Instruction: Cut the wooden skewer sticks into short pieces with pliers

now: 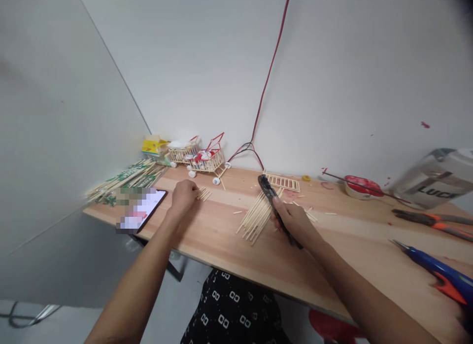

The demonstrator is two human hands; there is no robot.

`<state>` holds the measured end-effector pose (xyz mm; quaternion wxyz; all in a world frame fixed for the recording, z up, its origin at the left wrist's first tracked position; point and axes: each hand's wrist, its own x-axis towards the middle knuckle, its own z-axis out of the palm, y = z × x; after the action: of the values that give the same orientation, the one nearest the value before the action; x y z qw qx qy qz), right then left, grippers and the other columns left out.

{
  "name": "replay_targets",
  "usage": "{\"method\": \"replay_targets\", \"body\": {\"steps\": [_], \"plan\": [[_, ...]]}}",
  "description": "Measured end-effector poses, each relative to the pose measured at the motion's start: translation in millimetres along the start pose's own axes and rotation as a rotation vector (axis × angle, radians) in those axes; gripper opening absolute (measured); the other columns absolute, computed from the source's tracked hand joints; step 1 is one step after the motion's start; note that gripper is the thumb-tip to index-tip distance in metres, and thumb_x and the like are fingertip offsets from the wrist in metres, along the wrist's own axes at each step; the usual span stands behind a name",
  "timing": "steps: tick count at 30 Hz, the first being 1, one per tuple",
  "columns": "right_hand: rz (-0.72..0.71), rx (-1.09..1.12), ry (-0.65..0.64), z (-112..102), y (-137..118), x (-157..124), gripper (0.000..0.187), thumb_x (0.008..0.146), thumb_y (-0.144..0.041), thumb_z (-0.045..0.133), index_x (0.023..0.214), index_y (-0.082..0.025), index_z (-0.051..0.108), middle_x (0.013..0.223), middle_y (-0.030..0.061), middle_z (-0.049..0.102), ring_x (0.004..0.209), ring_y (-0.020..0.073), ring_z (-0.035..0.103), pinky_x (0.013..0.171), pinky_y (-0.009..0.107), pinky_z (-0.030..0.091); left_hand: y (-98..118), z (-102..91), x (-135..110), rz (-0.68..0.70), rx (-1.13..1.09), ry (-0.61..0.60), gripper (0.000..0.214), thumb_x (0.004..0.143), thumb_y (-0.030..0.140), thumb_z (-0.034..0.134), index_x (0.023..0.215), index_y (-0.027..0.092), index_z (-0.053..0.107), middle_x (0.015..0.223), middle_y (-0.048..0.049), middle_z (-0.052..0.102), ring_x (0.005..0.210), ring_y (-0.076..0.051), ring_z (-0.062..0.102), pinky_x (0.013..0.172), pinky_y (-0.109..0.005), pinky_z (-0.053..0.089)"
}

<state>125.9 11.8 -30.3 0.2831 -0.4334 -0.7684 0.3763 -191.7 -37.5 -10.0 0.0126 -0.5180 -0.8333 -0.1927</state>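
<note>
My left hand (184, 196) rests low over the table with its fingers curled together, beside a small row of short wooden sticks (204, 194). Whatever its fingertips pinch, if anything, is hidden. In my right hand (290, 217) is a black pliers-like tool (271, 192), its head pointing away from me and to the left. Beneath and left of the tool lies a loose bundle of longer wooden sticks (254, 220). Behind the tool's head, a ladder-shaped stick frame (284, 182) lies flat near the wall.
Model carts of sticks (207, 162) stand at the back, left of a red-black cable (269, 78). A phone (144, 213) and green-printed stick packs (125, 180) lie left. On the right are a red-stained bowl (364, 187), orange-handled pliers (430, 220) and a blue glue gun (432, 265).
</note>
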Motion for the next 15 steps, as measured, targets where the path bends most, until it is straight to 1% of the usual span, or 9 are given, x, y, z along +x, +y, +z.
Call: {"method": "replay_targets", "body": {"steps": [3,6,8,10,12,14,15], "plan": [[0.001,0.005,0.000,-0.7,-0.6,-0.4,0.060,0.090,-0.060,0.026,0.058,-0.019,0.055,0.047,0.0005,0.056,0.046,0.0144,0.055,0.053,0.025,0.040,-1.7,1.3,0.2,0.005,-0.012,0.008,0.018,0.071,0.019,0.055,0.074,0.013,0.072,0.075,-0.0096,0.070,0.075,-0.019,0.061,0.064,-0.023,0.038],[0.002,-0.001,-0.004,-1.2,-1.7,-0.9,0.060,0.089,-0.061,0.026,0.057,-0.019,0.054,0.047,0.0004,0.056,0.046,0.0143,0.055,0.052,0.025,0.040,-2.2,-0.3,1.2,0.009,-0.033,0.038,0.023,0.076,0.021,0.052,0.081,0.013,0.073,0.081,-0.0096,0.071,0.079,-0.019,0.061,0.065,-0.023,0.038],[0.003,-0.013,-0.007,-1.3,-2.6,-1.0,0.061,0.089,-0.061,0.025,0.057,-0.019,0.055,0.047,0.0007,0.056,0.046,0.0143,0.054,0.053,0.026,0.040,2.4,-0.3,2.1,0.013,-0.047,0.050,0.025,0.078,0.024,0.050,0.084,0.013,0.072,0.083,-0.0085,0.071,0.079,-0.018,0.061,0.065,-0.023,0.039],[0.001,-0.026,-0.008,-1.0,-3.6,-1.2,0.062,0.089,-0.061,0.024,0.057,-0.019,0.055,0.047,0.0008,0.057,0.046,0.0144,0.055,0.054,0.026,0.040,14.0,2.1,2.4,0.027,-0.055,0.041,0.025,0.079,0.028,0.051,0.084,0.014,0.072,0.082,-0.0075,0.071,0.077,-0.017,0.061,0.064,-0.023,0.039],[-0.004,-0.038,-0.008,-0.8,-4.6,-1.5,0.062,0.090,-0.061,0.024,0.058,-0.019,0.056,0.047,0.0006,0.057,0.047,0.0145,0.055,0.056,0.026,0.040,32.1,7.2,2.5,0.062,-0.034,0.005,0.024,0.080,0.030,0.052,0.082,0.015,0.071,0.083,-0.0078,0.070,0.077,-0.018,0.061,0.064,-0.023,0.039],[-0.016,-0.053,0.001,-0.8,-5.7,-1.9,0.061,0.090,-0.060,0.024,0.057,-0.019,0.055,0.046,0.0003,0.056,0.048,0.0145,0.055,0.057,0.027,0.040,53.3,14.4,3.0,0.094,0.045,-0.034,0.025,0.083,0.029,0.050,0.088,0.014,0.070,0.089,-0.0102,0.069,0.082,-0.019,0.061,0.068,-0.025,0.041],[-0.021,-0.059,0.006,-1.0,-6.4,-2.2,0.061,0.090,-0.059,0.024,0.056,-0.019,0.054,0.046,0.0002,0.056,0.048,0.0146,0.055,0.057,0.027,0.040,63.6,18.3,3.8,0.084,0.091,-0.047,0.026,0.084,0.027,0.049,0.093,0.013,0.068,0.094,-0.0124,0.069,0.086,-0.021,0.062,0.070,-0.026,0.042]]}}
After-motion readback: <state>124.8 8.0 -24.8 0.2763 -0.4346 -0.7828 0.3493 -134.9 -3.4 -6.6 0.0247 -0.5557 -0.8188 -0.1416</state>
